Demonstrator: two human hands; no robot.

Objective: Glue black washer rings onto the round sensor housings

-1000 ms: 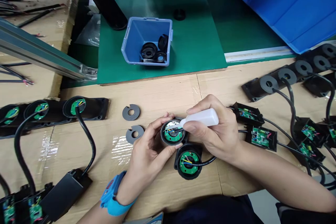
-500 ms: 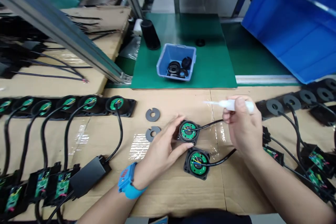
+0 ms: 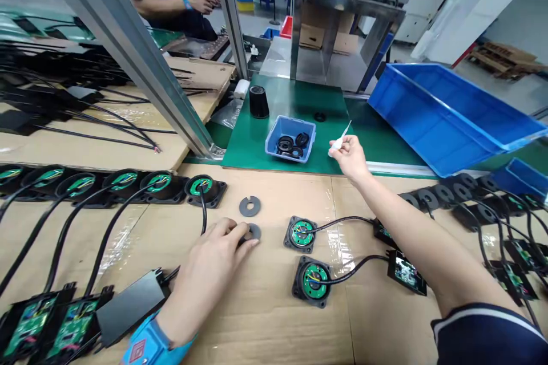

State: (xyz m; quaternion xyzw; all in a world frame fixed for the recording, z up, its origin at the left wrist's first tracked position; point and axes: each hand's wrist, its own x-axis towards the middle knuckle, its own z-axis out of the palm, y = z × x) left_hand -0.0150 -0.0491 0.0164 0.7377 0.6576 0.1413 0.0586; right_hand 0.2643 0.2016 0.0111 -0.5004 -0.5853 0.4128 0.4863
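Observation:
My left hand (image 3: 216, 262), a blue strap on its wrist, has thumb and fingers closed at a dark grey slotted ring (image 3: 256, 232) lying on the cardboard. A matching slotted ring (image 3: 250, 206) lies just beyond it. Over the front right part of the green mat, my right hand (image 3: 351, 158) grips a small white bottle with a thin nozzle (image 3: 338, 144), tip pointing up. Between my arms sit two square black housings, the farther housing (image 3: 300, 234) and the nearer housing (image 3: 313, 281), each showing a round green circuit board with a black cable running right.
A small blue bin (image 3: 290, 140) with black round parts and a black cup (image 3: 258, 102) stand on the green mat (image 3: 280, 91). Wired housings (image 3: 159, 185) line the left; ring-topped ones (image 3: 445, 194) line the right. A large blue crate (image 3: 428, 120) and a metal post (image 3: 128, 51) flank the mat.
My left hand has left the farther housing and moved left to the nearer ring. My right hand has carried the white bottle away to the mat. The view has tilted up, showing another person.

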